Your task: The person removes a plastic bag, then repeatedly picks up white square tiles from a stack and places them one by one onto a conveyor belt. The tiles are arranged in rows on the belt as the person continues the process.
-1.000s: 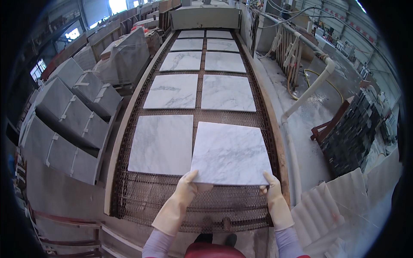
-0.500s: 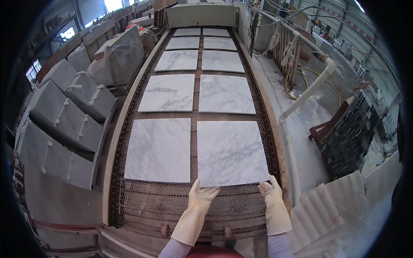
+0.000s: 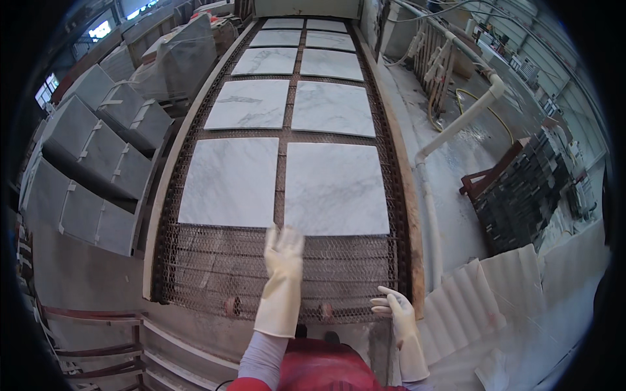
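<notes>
White stone tiles with grey veins lie in two columns on a mesh conveyor belt (image 3: 215, 260). Over the near edge of the belt's right column, the nearest right tile (image 3: 336, 189) lies flat. My left hand (image 3: 284, 260), in a cream rubber glove, is open, fingertips at that tile's near left corner; whether they touch it I cannot tell. Beside it lies the nearest left tile (image 3: 229, 182). My right hand (image 3: 398, 309), gloved alike, is lower down by the belt's near right end, fingers stretched out and nothing in them.
Grey slabs (image 3: 85, 150) lean in rows on the left. A white pipe (image 3: 466, 120) runs along the right, near a stack of dark stone strips (image 3: 521, 202). White foam sheets (image 3: 463, 306) lie at lower right, and a metal rack (image 3: 98, 352) stands at lower left.
Both hands have come off the right tile's near edge. My right hand has drawn back toward me; my left has shifted to the tile's left corner. The whole view has tilted down.
</notes>
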`<state>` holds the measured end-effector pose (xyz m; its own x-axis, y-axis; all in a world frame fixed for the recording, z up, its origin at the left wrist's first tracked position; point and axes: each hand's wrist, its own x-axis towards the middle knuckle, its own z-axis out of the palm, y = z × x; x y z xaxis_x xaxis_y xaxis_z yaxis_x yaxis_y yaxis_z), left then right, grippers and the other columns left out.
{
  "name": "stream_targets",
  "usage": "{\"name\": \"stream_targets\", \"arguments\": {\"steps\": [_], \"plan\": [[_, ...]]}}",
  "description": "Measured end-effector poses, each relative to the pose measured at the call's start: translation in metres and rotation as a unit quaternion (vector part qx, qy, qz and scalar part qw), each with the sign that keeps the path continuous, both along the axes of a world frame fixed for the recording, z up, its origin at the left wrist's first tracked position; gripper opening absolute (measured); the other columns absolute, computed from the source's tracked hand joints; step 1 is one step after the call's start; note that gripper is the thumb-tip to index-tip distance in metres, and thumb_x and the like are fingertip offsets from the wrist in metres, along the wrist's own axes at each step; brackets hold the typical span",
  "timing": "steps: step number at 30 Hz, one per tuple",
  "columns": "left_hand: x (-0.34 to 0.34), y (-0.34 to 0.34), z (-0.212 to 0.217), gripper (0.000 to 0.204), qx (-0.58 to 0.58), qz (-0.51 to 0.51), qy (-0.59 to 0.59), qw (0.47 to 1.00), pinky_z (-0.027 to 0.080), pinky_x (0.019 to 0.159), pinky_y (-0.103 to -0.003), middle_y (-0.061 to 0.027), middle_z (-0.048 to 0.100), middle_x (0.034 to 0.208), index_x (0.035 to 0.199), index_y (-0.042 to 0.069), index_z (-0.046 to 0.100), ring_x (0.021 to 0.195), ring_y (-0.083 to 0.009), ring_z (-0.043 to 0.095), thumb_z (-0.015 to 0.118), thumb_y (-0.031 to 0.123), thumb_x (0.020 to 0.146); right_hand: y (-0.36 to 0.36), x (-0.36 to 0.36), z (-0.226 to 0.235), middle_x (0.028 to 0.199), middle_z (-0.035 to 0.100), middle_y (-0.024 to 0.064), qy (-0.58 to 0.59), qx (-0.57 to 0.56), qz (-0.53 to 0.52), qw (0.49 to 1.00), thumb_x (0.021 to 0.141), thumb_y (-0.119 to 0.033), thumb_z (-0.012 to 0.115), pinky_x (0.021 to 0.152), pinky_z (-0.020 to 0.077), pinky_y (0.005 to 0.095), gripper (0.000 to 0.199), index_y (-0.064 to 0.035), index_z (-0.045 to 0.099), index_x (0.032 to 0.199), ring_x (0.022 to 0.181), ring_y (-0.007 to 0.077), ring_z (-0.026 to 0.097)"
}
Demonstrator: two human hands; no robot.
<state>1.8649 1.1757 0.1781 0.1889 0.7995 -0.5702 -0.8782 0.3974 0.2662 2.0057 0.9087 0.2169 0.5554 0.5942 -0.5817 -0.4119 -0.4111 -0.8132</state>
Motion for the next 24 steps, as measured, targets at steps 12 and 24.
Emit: {"name": "stream_targets", "arguments": {"steps": [12, 24], "plan": [[-0.151, -0.195, 0.010, 0.052, 0.128, -0.151, 0.006, 0.980, 0.038, 0.106, -0.052, -0.0257, 0.063, 0.112, 0.100, -0.003, 0.065, 0.114, -0.0393, 0.056, 0.034, 0.038, 0.101, -0.075, -0.036, -0.011, 0.106, 0.068, 0.0116, 0.048, 0.042, 0.229, 0.971, 0.100, -0.022, 0.046, 0.080, 0.0489, 0.0273, 0.034, -0.0068, 0.055, 0.129, 0.088, 0.0170, 0.065], [-0.236, -0.453, -0.075, 0.055, -0.005, -0.161, 0.127, 0.979, 0.041, 0.103, -0.044, -0.0195, 0.060, 0.123, 0.128, 0.001, 0.054, 0.118, -0.0314, 0.056, 0.034, 0.045, 0.101, -0.136, -0.096, -0.068, 0.099, 0.069, 0.0127, -0.134, -0.075, 0.557, 0.816, 0.095, -0.021, 0.049, 0.078, 0.0515, 0.0288, 0.034, -0.0012, 0.060, 0.120, 0.085, 0.0186, 0.067]]}}
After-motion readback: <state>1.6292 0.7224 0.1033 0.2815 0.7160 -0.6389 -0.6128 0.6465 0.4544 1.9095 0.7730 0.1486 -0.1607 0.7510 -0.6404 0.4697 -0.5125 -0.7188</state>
